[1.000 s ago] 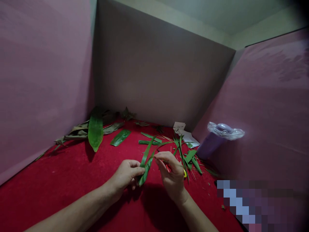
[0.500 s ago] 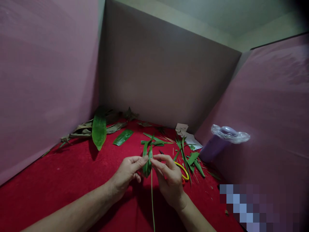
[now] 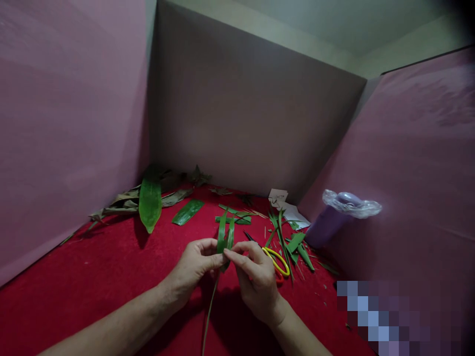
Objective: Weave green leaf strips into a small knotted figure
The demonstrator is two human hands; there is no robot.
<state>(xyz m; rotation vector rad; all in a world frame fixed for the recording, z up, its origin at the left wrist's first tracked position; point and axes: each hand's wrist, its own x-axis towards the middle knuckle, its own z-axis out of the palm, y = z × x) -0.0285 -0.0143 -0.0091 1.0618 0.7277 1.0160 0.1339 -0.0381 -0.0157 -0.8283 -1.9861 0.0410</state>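
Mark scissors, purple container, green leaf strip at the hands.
Scissors (image 3: 288, 271), head view: lower right curve of the yellow handle loop.
Purple container (image 3: 326, 226), head view: side wall.
Green leaf strip (image 3: 221, 240), head view: left of its two upright parts.

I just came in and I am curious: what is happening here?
A person handles a green leaf piece with narrow ends pointing away. The left hand holds it; the right hand touches it with fingertips, beside the left thumb. A thin strand hangs below. Scissors with yellow and red handles lie on the red cloth, partly behind the right hand, near loose leaf cuttings.
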